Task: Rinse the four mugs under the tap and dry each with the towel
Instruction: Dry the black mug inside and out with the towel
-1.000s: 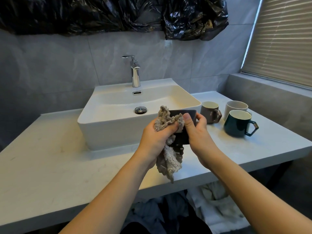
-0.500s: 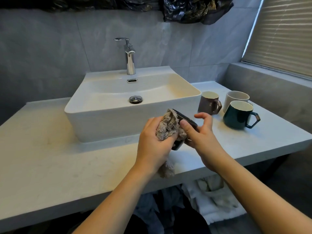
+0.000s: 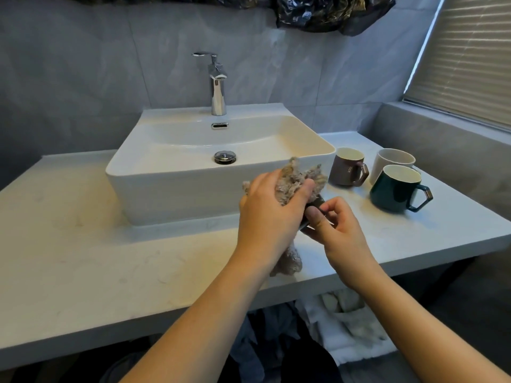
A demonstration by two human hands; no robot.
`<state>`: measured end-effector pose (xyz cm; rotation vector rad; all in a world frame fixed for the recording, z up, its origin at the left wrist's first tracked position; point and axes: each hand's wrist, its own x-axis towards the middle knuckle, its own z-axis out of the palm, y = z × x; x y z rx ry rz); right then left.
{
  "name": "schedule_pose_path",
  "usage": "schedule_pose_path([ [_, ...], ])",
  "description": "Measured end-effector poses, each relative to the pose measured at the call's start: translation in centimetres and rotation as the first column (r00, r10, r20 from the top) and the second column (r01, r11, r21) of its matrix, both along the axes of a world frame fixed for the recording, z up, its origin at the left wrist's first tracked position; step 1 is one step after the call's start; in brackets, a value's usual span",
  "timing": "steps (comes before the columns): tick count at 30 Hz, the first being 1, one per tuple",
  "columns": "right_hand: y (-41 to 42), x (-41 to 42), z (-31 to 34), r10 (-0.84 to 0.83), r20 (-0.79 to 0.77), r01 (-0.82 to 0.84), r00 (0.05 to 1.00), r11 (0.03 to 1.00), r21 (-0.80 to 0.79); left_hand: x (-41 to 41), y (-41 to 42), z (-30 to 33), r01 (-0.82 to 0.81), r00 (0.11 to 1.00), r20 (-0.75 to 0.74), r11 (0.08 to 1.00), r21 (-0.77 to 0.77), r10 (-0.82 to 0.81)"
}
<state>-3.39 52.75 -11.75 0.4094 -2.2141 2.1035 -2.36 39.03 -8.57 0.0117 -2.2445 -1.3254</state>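
My left hand [image 3: 272, 214] grips a shaggy beige towel [image 3: 298, 181] bunched over a dark mug [image 3: 315, 208], which is mostly hidden beneath it. My right hand [image 3: 338, 233] holds that mug from below and the right, thumb against its side. One end of the towel hangs down under my left wrist. Three more mugs stand upright on the white counter [image 3: 110, 258] to the right: a brown mug [image 3: 347, 167], a white mug [image 3: 392, 164] and a dark green mug [image 3: 395, 189].
A white basin [image 3: 143, 172] sits on the counter with a chrome tap [image 3: 217, 84] at its back; no water runs. A window ledge [image 3: 442, 139] rises at the right. Cloths lie below the counter.
My left hand has pushed the towel further over the mug, covering most of it. The mug has tipped and sunk lower between my hands. The view has tilted down slightly.
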Motion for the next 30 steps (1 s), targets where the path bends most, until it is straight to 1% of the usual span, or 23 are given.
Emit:
schedule_pose_path([
  [1,0.0,-0.1,-0.1,-0.004,-0.007,0.004,1.0,0.999,-0.045,-0.1,-0.1,0.1,0.01,1.0,0.002,1.0,-0.003,-0.01],
  [2,0.1,-0.2,-0.1,-0.008,-0.012,0.006,1.0,0.996,-0.087,-0.2,-0.5,0.0,0.03,0.999,0.039,0.997,0.072,-0.033],
  [3,0.3,-0.4,-0.2,-0.006,-0.014,0.004,1.0,0.992,-0.126,-0.1,-0.9,0.0,0.045,0.993,0.096,0.976,0.212,-0.067],
  [4,0.4,-0.5,-0.4,-0.004,-0.013,0.002,1.0,0.988,-0.154,-0.2,-1.5,-0.3,0.05,0.98,0.157,0.92,0.39,-0.119],
  [6,0.6,-0.7,-0.9,0.002,-0.004,-0.003,1.0,0.987,-0.16,0.1,-2.3,-0.7,0.032,0.913,0.263,0.696,0.717,-0.312],
  [7,0.6,-0.7,-1.2,0.009,-0.001,-0.009,1.0,0.989,-0.151,0.4,-2.5,-0.7,0.029,0.873,0.269,0.594,0.804,-0.406],
  [8,0.5,-0.8,-1.4,0.016,0.005,-0.015,1.0,0.989,-0.144,0.3,-2.6,-0.9,0.058,0.846,0.254,0.553,0.831,-0.47],
  [9,0.6,-0.8,-1.7,0.017,0.013,-0.015,1.0,0.989,-0.145,0.3,-2.4,-1.1,0.099,0.836,0.236,0.56,0.823,-0.495],
  [11,0.8,-1.2,-2.2,0.001,0.009,0.0,1.0,0.99,-0.143,0.0,-1.9,-1.4,0.143,0.87,0.205,0.628,0.765,-0.448],
  [13,1.0,-1.4,-2.6,-0.008,-0.018,0.007,1.0,0.995,-0.096,-0.4,-1.3,-1.5,0.105,0.918,0.234,0.764,0.637,-0.321],
  [14,1.0,-1.5,-2.7,-0.018,-0.03,0.016,0.999,0.998,-0.064,-0.7,-0.9,-1.5,0.078,0.944,0.241,0.862,0.5,-0.225],
  [15,1.0,-1.6,-2.9,-0.026,-0.036,0.024,0.999,0.999,-0.044,-1.1,-0.8,-1.5,0.034,0.958,0.261,0.952,0.303,-0.117],
  [16,1.0,-1.5,-2.8,-0.03,-0.036,0.029,0.999,0.999,-0.043,-1.5,-0.7,-1.4,-0.005,0.962,0.271,0.99,0.144,-0.035],
  [17,1.0,-1.5,-2.8,-0.032,-0.034,0.03,0.999,0.998,-0.053,-1.9,-0.8,-1.3,-0.018,0.96,0.28,0.996,0.088,-0.007],
  [18,1.1,-1.5,-2.7,-0.036,-0.033,0.034,0.999,0.998,-0.054,-2.3,-1.0,-1.2,-0.004,0.953,0.301,0.987,0.158,-0.045],
  [19,1.2,-1.4,-2.6,-0.038,-0.034,0.037,0.999,0.998,-0.041,-2.5,-1.4,-1.1,0.015,0.938,0.324,0.945,0.326,-0.127],
  [20,1.2,-1.3,-2.3,-0.036,-0.03,0.036,0.999,0.999,-0.021,-2.7,-2.0,-1.0,0.028,0.907,0.349,0.86,0.509,-0.236],
  [21,1.3,-1.3,-2.2,-0.031,-0.019,0.031,0.999,0.999,-0.019,-2.5,-2.5,-0.8,0.05,0.85,0.362,0.742,0.669,-0.384],
  [22,1.3,-1.4,-2.3,-0.028,-0.003,0.027,1.0,0.999,-0.039,-2.3,-2.9,-0.7,0.046,0.79,0.376,0.659,0.75,-0.484],
  [24,0.9,-1.5,-2.5,-0.029,0.061,0.039,0.998,0.985,-0.171,-1.9,-3.1,-0.9,0.037,0.732,0.394,0.61,0.792,-0.556],
  [26,0.0,-1.5,-2.7,-0.028,0.147,0.079,0.989,0.934,-0.348,-1.6,-2.5,-1.3,0.039,0.76,0.368,0.602,0.797,-0.536],
  [28,-0.9,-1.4,-2.7,0.002,0.175,0.077,0.985,0.895,-0.44,-1.3,-1.7,-1.6,0.056,0.794,0.349,0.632,0.773,-0.498],
  [30,-1.4,-1.3,-2.8,0.018,0.172,0.066,0.985,0.878,-0.473,-1.1,-1.2,-1.6,0.09,0.817,0.346,0.696,0.713,-0.461],
])
